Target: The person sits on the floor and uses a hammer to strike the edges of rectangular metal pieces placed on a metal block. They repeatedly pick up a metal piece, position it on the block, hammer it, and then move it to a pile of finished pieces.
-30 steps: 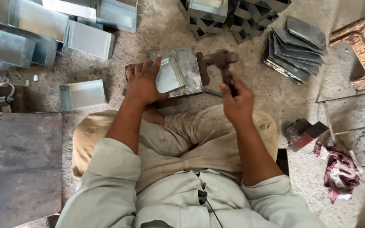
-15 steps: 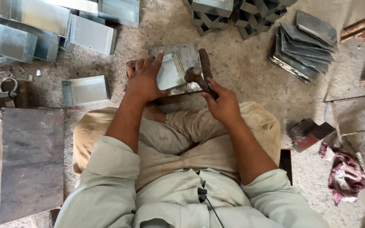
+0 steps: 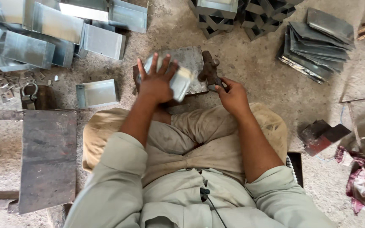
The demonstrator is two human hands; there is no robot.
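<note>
Head view: folded sheet-metal piece (image 3: 178, 78) lies on the steel block (image 3: 191, 59) directly in front of your crossed legs. Your left hand (image 3: 157, 80) sits flat on top of the piece, fingers spread wide, palm pressing it down; it covers most of the piece, so only the right end and a strip at the top edge show. Piece looks pale grey and shiny, slightly motion-blurred.

Your right hand (image 3: 232, 93) is just right of the block, fingers curled and pressed together around the handle of a hammer (image 3: 210, 69). Rusty brown hammer head rests at the block's right edge, beside the piece; whether it touches the piece, cannot tell.

Positions relative to the block:
- Just left, on the ground: one open sheet-metal tray (image 3: 97, 93), shallow, walls folded up.
- Farther left and up: heap of similar folded trays (image 3: 55, 29), overlapping, several tilted.
- Far left: padlock (image 3: 29, 92) on a dark lump, with small metal scraps (image 3: 1, 80) scattered near it.
- Lower left, beside your left knee: large flat rusty metal plate (image 3: 47, 156).
- Above: cluster of stacked square boxes (image 3: 233, 12), open ends facing up.
- Upper right: fanned stack of flat dark metal sheets (image 3: 317, 42).
- Right, well apart: dark reddish brick-like chunk (image 3: 322, 135); beyond it, a checked red cloth (image 3: 364, 181), crumpled.

Ground is bare, dusty concrete throughout.
</note>
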